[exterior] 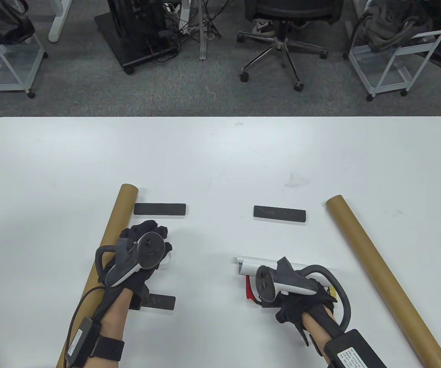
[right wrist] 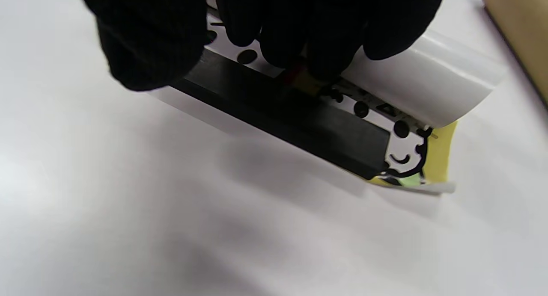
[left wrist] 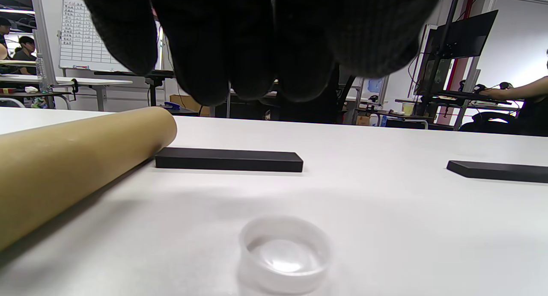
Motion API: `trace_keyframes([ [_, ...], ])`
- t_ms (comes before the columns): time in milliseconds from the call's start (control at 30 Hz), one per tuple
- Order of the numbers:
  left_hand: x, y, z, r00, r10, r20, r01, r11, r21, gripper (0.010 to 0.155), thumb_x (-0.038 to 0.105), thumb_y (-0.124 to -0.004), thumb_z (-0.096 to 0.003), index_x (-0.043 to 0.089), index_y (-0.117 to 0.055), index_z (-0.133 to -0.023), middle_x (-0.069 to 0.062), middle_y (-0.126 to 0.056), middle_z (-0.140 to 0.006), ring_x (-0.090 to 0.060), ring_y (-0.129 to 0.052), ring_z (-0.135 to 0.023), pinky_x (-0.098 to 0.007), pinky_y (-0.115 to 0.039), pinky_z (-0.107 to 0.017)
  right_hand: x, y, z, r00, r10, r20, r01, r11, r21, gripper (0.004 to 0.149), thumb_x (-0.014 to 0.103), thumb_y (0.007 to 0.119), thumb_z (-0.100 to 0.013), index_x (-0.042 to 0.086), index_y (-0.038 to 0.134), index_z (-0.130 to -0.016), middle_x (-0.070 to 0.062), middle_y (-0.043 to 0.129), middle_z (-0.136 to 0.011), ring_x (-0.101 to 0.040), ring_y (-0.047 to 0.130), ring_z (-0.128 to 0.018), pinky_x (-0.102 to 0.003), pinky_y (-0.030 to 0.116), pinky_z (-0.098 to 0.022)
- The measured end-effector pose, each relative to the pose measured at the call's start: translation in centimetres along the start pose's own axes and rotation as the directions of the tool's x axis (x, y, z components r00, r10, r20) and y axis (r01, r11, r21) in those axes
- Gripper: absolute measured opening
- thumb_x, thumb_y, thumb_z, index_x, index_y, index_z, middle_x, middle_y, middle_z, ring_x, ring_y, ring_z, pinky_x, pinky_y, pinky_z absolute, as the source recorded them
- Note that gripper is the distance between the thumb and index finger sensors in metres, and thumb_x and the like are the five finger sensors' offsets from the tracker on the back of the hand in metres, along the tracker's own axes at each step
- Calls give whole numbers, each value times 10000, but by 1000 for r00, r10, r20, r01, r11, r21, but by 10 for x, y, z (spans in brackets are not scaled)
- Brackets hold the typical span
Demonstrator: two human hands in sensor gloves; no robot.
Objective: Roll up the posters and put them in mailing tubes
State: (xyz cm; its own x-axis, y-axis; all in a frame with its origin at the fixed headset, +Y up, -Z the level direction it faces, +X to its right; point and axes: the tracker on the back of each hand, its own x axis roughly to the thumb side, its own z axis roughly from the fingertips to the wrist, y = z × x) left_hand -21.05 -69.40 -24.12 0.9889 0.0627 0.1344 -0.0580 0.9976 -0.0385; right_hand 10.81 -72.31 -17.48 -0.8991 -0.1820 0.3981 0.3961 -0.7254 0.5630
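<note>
Right wrist view: right hand (right wrist: 274,26) fingers (right wrist: 282,35) curl onto rolled poster (right wrist: 428,90); left hand (exterior: 143,249) fingers curled, empty.

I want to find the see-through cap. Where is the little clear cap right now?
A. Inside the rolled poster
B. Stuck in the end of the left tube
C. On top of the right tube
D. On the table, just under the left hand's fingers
D: the left wrist view shows the clear cap lying on the white table, below the left hand, beside the left tube.
</note>
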Motion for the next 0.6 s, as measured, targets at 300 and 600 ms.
trace_keyframes([
  [300,0,1,0,1000,-7,-5,7,1000,1,544,494,-761,-516,291,-779,-1020,-38,-760,-1150,-348,-828,-1029,-594,-649,-811,14,19,-12,972,234,-36,-236,943,-234,799,432,868,-307,166,562,-995,-94,734,-985,-311,856,-858,-575,707,-669],
  [600,-2,2,1,1000,-3,-10,3,1000,-5,544,490,-769,-514,289,-783,-1019,-41,-764,-1148,-348,-832,-1026,-596,-649,-809,14,16,-17,967,253,-31,-250,921,-299,689,430,894,-292,224,649,-903,-8,831,-876,-240,948,-772,-526,782,-637],
])
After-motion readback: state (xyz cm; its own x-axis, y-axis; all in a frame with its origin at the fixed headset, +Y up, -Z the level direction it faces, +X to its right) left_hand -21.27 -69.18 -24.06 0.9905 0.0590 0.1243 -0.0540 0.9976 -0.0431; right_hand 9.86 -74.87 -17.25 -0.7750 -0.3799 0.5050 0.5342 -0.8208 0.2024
